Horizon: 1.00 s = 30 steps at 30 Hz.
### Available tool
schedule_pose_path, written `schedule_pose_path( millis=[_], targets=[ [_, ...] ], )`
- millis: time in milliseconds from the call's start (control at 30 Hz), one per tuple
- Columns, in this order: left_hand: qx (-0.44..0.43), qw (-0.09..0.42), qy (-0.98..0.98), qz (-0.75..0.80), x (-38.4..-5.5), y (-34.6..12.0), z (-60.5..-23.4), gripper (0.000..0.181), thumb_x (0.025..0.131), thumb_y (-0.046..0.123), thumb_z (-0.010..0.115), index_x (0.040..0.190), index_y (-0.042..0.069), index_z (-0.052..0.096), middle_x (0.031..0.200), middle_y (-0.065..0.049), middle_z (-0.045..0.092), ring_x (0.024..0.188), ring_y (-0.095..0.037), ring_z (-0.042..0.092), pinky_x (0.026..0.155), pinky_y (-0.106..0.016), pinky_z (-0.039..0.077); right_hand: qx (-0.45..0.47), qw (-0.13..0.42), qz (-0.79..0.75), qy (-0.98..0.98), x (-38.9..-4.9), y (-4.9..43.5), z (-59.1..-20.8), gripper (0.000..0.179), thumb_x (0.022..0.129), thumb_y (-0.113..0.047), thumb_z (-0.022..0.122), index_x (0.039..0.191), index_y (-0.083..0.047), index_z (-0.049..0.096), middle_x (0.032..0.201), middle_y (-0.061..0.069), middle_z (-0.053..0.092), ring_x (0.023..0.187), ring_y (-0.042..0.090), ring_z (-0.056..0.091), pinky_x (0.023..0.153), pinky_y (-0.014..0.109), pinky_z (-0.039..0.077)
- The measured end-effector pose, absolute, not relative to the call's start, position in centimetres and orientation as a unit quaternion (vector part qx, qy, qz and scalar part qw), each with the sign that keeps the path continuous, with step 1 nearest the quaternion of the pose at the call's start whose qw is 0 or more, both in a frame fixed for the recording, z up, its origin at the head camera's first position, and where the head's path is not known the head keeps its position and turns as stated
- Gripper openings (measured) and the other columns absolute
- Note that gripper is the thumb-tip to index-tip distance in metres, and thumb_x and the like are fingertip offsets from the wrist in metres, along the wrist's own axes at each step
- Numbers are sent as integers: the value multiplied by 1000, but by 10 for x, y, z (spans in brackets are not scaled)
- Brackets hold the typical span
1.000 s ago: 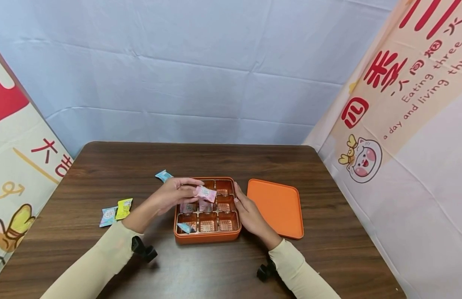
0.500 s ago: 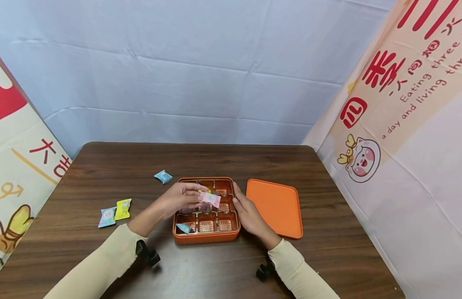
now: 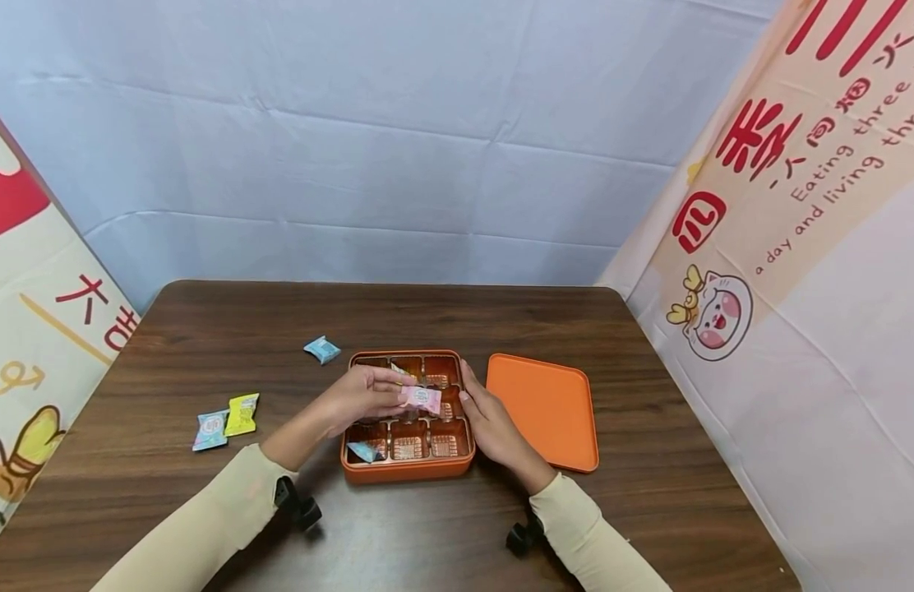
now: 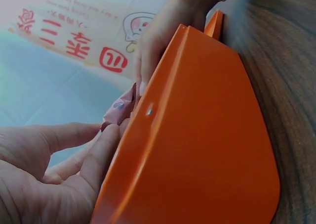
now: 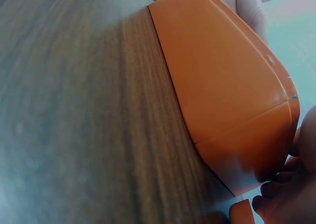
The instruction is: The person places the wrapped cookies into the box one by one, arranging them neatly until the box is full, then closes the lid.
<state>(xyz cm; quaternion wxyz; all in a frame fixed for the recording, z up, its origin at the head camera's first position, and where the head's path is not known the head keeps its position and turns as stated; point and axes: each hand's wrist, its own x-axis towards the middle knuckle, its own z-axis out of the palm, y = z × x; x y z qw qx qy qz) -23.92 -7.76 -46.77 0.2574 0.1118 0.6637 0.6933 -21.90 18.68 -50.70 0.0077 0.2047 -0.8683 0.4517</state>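
My left hand (image 3: 364,397) pinches a pink wrapped candy (image 3: 422,400) over an orange box (image 3: 408,470) with a divided tray inside. In the left wrist view, thumb and fingers hold the pink candy (image 4: 120,108) just above the box's rim. My right hand (image 3: 494,415) rests along the box's right side, its fingers extended and the thumb near the rim. A blue candy (image 3: 363,451) lies in the front-left compartment. Part of a yellow wrapper (image 3: 402,374) shows in the back middle one. My left hand covers some of the left and middle compartments.
Right of the box lies a flat orange lid (image 3: 543,411). A blue candy (image 3: 322,349) sits behind and left of the box. Farther left, a light-blue candy (image 3: 210,430) and a yellow candy (image 3: 242,414) lie together on the wooden table (image 3: 398,543).
The left hand has moved a little right over the box, carrying the pink candy towards the middle-right compartment. My right hand has stayed against the box's side.
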Motion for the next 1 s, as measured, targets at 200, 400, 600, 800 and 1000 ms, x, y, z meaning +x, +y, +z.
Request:
schedule_pose_path(
  millis=[200,400,600,800,1000],
  targets=[
    [116,266,660,693,-240,-75,-465,36,99,-5,60,134,-13,57,135,-26,60,104,-19,71,92,-37,57,208,10,453,-867,-219,187,-506,53,111,-13,39,159,2,21,166,13,19,152,31,22,122,52,21],
    [135,275,668,678,-242,-72,-464,37,99,-4,60,134,-14,56,128,-27,64,104,-22,70,93,-37,57,208,8,449,-869,-219,187,-506,53,112,-16,38,160,1,21,166,11,19,152,30,21,122,52,22],
    [149,281,669,672,-246,-69,-461,36,99,-4,60,133,-15,57,118,-25,69,104,-25,71,95,-38,56,202,5,448,-871,-219,187,-505,53,112,-17,38,160,-4,20,166,9,20,152,27,22,122,50,21],
    [158,291,680,654,-248,-67,-458,36,100,-1,61,134,-14,57,121,-25,68,109,-29,70,95,-40,56,202,7,446,-872,-219,187,-504,53,112,-17,39,160,-1,22,166,8,20,151,27,23,122,51,22],
    [156,306,671,656,-250,-64,-455,38,100,-2,60,136,-15,54,128,-31,63,113,-29,69,95,-38,56,204,9,449,-870,-219,187,-504,53,111,-15,39,159,0,22,165,12,22,151,29,24,122,51,22]
  ],
)
